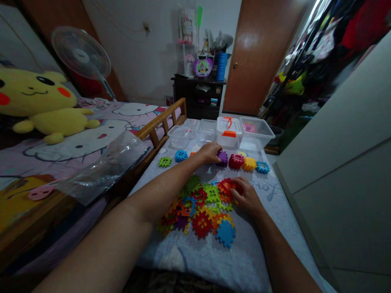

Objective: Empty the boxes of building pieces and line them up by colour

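Note:
My left hand [210, 152] reaches across to the back row, its fingers closed on the left side of a purple stack of toothed building pieces [223, 159]. Right of that stack stand a dark red stack [236, 161], a yellow one [249, 164] and a blue one [262, 167]. Over the right side of a mixed pile of toothed pieces [202, 224], my right hand [246, 195] has curled fingers on an orange-red toothed piece [225, 187]. Left in the row are a green stack [165, 162] and a blue stack [181, 156]; my left forearm partly hides the pile and an orange piece.
Clear plastic boxes [258, 129] and a lidded box with orange clips [229, 132] line the cloth-covered table's far end. A wooden bed rail [159, 130] runs along the left, with a plastic bag [106, 171] beside it. A pale cabinet [342, 162] borders the right.

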